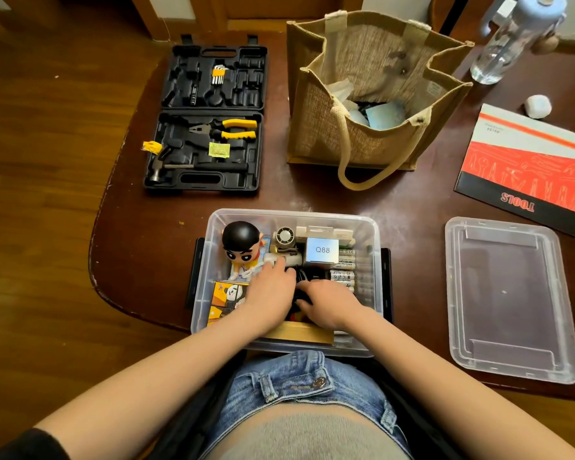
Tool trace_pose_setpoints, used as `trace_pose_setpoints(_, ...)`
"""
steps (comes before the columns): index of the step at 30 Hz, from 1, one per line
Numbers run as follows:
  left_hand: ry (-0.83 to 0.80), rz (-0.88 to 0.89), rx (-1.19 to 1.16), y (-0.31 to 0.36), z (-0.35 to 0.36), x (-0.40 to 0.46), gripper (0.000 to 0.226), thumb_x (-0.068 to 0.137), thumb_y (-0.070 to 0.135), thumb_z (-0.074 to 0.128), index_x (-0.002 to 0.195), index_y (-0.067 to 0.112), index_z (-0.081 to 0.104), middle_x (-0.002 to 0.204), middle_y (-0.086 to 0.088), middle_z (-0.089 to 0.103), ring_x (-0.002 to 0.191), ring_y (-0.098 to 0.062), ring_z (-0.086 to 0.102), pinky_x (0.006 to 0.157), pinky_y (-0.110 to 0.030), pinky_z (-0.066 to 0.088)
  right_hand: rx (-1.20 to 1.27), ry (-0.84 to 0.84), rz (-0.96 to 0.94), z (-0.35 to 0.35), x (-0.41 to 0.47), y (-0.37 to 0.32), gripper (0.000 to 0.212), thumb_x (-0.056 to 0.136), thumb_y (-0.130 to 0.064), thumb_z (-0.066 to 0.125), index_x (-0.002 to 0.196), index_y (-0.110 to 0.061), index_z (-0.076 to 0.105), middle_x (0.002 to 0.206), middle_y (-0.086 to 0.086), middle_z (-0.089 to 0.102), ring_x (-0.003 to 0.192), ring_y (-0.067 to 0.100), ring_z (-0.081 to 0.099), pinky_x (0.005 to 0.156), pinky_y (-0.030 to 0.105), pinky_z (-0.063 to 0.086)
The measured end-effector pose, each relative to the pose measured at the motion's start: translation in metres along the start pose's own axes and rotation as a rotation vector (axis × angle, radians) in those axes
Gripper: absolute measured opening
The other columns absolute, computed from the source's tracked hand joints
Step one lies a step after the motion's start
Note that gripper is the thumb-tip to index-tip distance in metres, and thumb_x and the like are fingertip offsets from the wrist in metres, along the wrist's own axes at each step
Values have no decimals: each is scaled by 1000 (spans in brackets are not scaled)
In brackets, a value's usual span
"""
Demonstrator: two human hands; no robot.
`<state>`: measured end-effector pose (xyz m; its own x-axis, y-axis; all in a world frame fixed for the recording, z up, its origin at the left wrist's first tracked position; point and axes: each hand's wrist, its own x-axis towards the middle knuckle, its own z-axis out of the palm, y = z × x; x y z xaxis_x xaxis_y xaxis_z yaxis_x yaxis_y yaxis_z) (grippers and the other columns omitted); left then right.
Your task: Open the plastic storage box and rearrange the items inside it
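Your left hand and right hand dig inside the storage box; grips hidden, can't tell. Lid parked right, clearing access.

— Where's the clear plastic storage box?
— Open on the dark brown wooden worktop, its clear plastic lid lying to the right.
— And the hands?
— Both inside. The left hand rests beside a black-haired cartoon figurine; the right hand has its fingers curled among dark items near the white batteries.
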<state>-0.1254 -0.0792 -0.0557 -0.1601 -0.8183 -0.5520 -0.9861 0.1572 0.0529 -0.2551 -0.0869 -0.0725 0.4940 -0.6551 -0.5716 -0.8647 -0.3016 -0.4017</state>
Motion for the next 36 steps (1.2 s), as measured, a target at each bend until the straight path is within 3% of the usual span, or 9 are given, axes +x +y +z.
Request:
trace_pose_setpoints(5, -207, -294, -576, 10, -18, 24, 28, 95, 5, 41, 118, -5, 53, 123, -22, 56, 113, -34, 55, 69, -30, 44, 11, 0, 0, 1, 0, 0, 35, 94, -32, 44, 126, -18, 51, 120, 10, 61, 109, 30, 57, 80, 36, 46)
trace_pose_setpoints(8, -139, -531, -1080, 17, -18, 39, 42, 97, 4, 37, 138, -6, 35, 135, -25, 48, 122, -36, 49, 84, -33, 47, 21, -1, 15, 1, 0, 1, 39, 95, -32, 44, 131, -19, 47, 119, 11, 61, 108, 30, 57, 80, 36, 46)
trace_pose_setpoints(10, -38, -632, -1195, 17, -12, 42, 52, 95, 1, 37, 145, 2, 23, 139, -22, 43, 125, -35, 45, 96, -36, 41, 28, -5, 22, 1, 0, 3, 43, 95, -33, 43, 136, -21, 44, 122, 10, 59, 111, 30, 56, 84, 36, 46)
trace_pose_setpoints(12, 17, -666, -1294, 15, -2, 44, 47, 93, -1, 36, 140, 4, 33, 135, -19, 47, 121, -31, 47, 94, -34, 42, 39, -7, 22, 0, 0, 3, 45, 95, -33, 43, 138, -22, 43, 126, 10, 58, 115, 30, 54, 88, 37, 46)
trace_pose_setpoints(18, -25, -653, -1262, 10, 5, 48, 56, 91, -2, 36, 146, 10, 29, 143, -19, 38, 126, -34, 42, 106, -41, 38, 31, 2, 12, 0, 1, 3, 45, 95, -33, 42, 139, -21, 43, 128, 9, 58, 116, 28, 54, 89, 37, 47)
trace_pose_setpoints(23, -131, -600, -977, 4, 2, 52, 63, 91, 3, 40, 150, 14, 19, 146, -23, 26, 127, -37, 39, 105, -39, 38, 29, 4, 8, -1, 2, 3, 44, 96, -33, 42, 138, -21, 44, 125, 11, 59, 114, 29, 55, 88, 38, 48)
trace_pose_setpoints(29, -123, -553, -854, 5, -1, 56, 55, 91, 4, 44, 143, 0, 27, 150, -21, 14, 129, -36, 37, 103, -33, 35, 7, -9, 12, -2, 3, 0, 40, 96, -32, 41, 133, -19, 48, 121, 12, 60, 109, 31, 56, 85, 39, 48)
trace_pose_setpoints(33, 9, -679, -1197, 10, 9, 51, 49, 92, 0, 39, 140, 1, 33, 144, -19, 28, 124, -33, 43, 102, -36, 40, -9, -12, 16, -1, 2, 0, 36, 95, -31, 43, 127, -18, 51, 121, 11, 58, 110, 31, 55, 86, 40, 49)
trace_pose_setpoints(36, 13, -821, -1611, 17, 19, 46, 33, 95, 1, 32, 125, -1, 46, 119, -17, 52, 98, -23, 52, 82, -31, 45, -8, -7, 12, -1, 1, 1, 35, 94, -30, 44, 127, -19, 49, 122, 9, 58, 111, 30, 55, 86, 39, 48)
